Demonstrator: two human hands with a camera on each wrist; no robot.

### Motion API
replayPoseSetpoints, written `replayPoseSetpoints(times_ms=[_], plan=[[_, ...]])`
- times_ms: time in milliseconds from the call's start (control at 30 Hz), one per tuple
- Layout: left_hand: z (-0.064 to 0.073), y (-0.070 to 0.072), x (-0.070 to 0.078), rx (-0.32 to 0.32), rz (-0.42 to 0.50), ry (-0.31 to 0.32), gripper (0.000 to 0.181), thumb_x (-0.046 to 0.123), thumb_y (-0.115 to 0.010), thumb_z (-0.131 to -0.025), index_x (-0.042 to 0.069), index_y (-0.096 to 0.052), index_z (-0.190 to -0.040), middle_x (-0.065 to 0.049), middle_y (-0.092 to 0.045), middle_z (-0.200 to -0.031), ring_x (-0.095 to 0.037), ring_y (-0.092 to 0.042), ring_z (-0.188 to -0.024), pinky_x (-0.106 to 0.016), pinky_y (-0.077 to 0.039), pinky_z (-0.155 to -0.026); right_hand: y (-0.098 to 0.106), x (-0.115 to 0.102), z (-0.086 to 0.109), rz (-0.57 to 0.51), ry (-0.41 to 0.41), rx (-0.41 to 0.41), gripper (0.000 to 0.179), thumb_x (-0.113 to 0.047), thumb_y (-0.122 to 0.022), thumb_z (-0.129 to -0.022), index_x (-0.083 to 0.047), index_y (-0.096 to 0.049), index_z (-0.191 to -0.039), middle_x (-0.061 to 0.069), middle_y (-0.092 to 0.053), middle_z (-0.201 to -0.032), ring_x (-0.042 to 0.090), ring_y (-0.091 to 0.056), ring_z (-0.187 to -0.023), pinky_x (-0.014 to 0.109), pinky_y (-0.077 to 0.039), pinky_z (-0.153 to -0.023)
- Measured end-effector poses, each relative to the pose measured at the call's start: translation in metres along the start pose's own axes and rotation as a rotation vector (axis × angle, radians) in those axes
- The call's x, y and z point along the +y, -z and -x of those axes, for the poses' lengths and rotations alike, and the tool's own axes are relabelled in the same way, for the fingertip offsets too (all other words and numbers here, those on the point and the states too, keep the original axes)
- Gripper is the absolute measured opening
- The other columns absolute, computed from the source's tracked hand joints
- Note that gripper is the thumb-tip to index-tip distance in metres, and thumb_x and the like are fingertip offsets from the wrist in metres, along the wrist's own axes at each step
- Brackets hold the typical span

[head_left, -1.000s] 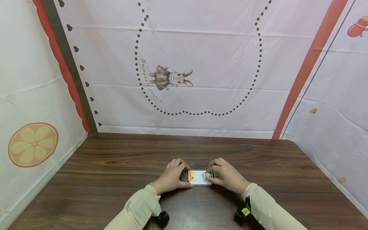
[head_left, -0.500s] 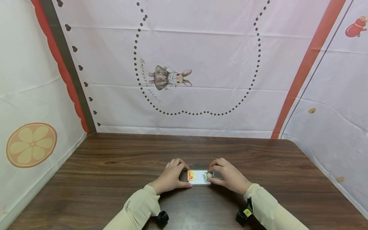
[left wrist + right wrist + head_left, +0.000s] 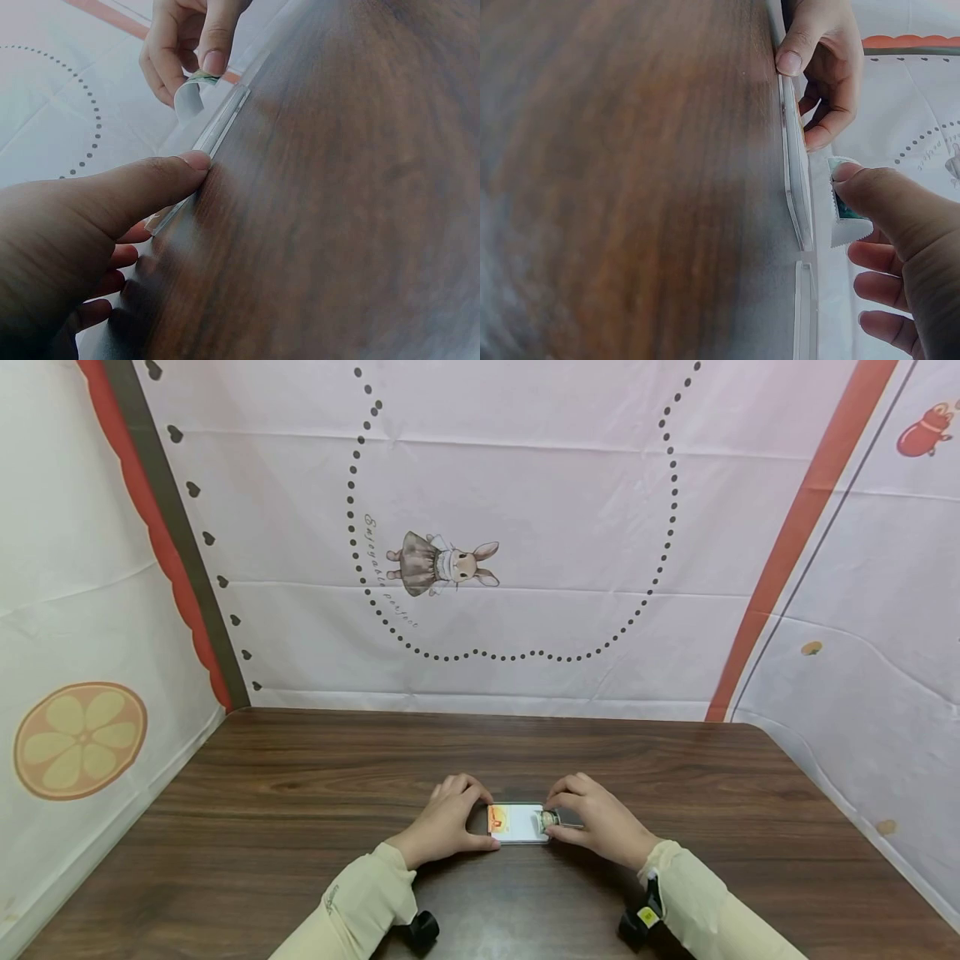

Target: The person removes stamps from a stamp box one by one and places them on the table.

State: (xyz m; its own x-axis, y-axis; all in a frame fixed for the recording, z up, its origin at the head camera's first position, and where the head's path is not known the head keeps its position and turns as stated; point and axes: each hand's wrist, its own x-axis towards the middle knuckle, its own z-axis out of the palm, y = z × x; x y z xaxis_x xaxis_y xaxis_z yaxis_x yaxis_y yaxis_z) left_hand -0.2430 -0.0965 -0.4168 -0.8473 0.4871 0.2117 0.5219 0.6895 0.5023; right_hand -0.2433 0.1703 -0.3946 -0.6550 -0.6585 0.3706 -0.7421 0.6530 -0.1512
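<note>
A flat clear-edged case (image 3: 525,825) lies on the table, with a white surface and an orange picture at its left end. My left hand (image 3: 444,823) grips that end, thumb on the near edge and fingers at the far edge. My right hand (image 3: 600,822) pinches a small stamp-like paper (image 3: 550,819) between thumb and index finger at the case's right end. In the right wrist view this paper (image 3: 847,217) shows green print and serrated edges. The left wrist view shows the paper (image 3: 187,101) bent into a curl, white on its underside.
A second clear plastic piece (image 3: 804,307) lies just right of the case, partly under my right hand. The brown wooden table (image 3: 337,760) ends at a printed cloth (image 3: 525,527) behind and on both sides.
My right hand has drawn slightly to the right with the pinched paper, baring a little more of the white surface. My left hand keeps its hold on the case.
</note>
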Motion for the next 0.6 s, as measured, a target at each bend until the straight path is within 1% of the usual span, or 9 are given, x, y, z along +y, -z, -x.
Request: replayPoseSetpoints(times_ms=[167,400,600], plan=[[-0.0001,0.0003,0.0007,-0.005,0.009,0.009,0.051,0.040,-0.081,-0.076,0.012,-0.061,-0.114,-0.008,-0.053,-0.120,-0.029,-0.045,-0.117,-0.051,-0.032,-0.101,0.0016,-0.0004,0.0015,-0.001,-0.005,-0.004,0.021,-0.033,-0.073,-0.084,-0.018,-0.071,-0.099,-0.007,-0.059,-0.105,0.007,-0.051,-0.093,0.028,-0.049,-0.079],[-0.0002,0.0008,0.0017,-0.003,0.011,0.000,0.051,0.039,-0.081,-0.075,0.012,-0.061,-0.114,-0.009,-0.053,-0.119,-0.029,-0.045,-0.117,-0.052,-0.033,-0.100,0.0037,-0.0001,0.0051,0.007,-0.006,-0.004,0.022,-0.033,-0.074,-0.084,-0.018,-0.071,-0.100,-0.006,-0.059,-0.105,0.007,-0.051,-0.093,0.028,-0.049,-0.079],[-0.0006,-0.0004,0.0002,-0.006,0.012,0.005,0.051,0.040,-0.081,-0.075,0.013,-0.061,-0.114,-0.008,-0.053,-0.120,-0.029,-0.045,-0.117,-0.052,-0.033,-0.101,0.0050,0.0004,0.0075,0.012,0.004,0.005,0.023,-0.032,-0.074,-0.083,-0.018,-0.072,-0.100,-0.004,-0.061,-0.107,0.009,-0.054,-0.095,0.029,-0.050,-0.081]])
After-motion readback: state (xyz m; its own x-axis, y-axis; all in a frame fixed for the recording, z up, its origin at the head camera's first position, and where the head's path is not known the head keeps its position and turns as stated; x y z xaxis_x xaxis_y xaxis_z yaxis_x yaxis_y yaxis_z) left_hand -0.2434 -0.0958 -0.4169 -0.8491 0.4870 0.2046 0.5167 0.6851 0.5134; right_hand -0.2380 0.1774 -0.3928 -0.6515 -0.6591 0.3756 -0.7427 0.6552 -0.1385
